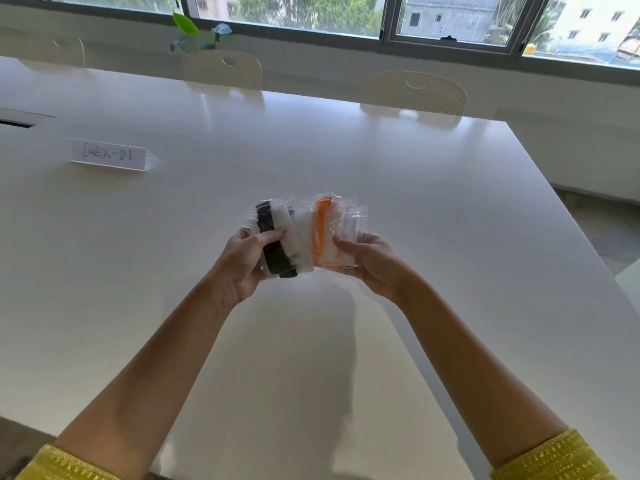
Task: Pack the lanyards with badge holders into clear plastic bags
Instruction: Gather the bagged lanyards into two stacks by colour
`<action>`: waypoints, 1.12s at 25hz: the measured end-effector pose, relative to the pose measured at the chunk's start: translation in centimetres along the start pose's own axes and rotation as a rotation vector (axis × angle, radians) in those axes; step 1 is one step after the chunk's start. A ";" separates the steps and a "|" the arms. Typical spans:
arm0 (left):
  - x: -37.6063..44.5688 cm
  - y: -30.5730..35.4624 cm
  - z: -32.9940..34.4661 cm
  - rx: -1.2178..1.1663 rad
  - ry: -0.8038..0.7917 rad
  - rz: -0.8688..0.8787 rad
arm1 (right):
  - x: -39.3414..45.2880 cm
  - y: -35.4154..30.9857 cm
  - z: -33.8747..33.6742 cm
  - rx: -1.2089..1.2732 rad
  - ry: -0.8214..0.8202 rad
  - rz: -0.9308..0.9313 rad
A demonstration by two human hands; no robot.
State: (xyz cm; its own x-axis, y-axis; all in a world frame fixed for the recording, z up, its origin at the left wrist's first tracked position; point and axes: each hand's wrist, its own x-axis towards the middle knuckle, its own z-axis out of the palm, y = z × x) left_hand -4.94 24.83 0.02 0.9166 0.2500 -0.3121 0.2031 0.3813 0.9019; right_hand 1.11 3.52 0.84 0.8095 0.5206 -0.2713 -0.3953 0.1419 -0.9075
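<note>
Two hands grip bagged lanyards above the table (450, 209) — left hand (242, 265) the black-lanyard bags (277, 244), right hand (370, 265) the orange-lanyard bags (325, 230)

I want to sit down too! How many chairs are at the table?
3. One chair is at the far left, one chair in the middle below the plant, one chair further right. All stand behind the table; more may be out of view.
</note>
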 end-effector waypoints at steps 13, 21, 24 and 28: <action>5.5 10.7 -23.5 0.075 -0.097 -0.029 | 12.9 4.4 20.7 -0.071 0.058 -0.040; 10.0 16.0 -37.2 0.076 0.060 -0.011 | 21.9 5.8 34.0 -0.151 0.056 0.042; 12.0 17.5 -40.7 0.070 0.090 0.009 | 25.3 6.1 37.5 -0.169 0.066 0.059; 15.1 19.7 -44.8 0.091 0.100 0.033 | 30.1 6.5 41.3 -0.150 0.064 0.082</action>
State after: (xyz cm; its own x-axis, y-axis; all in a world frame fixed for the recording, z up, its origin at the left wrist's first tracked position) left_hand -2.57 76.02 -0.35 0.8853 0.3501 -0.3062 0.2084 0.2899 0.9341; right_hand 4.99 54.94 -0.03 0.8049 0.4702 -0.3621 -0.3962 -0.0285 -0.9177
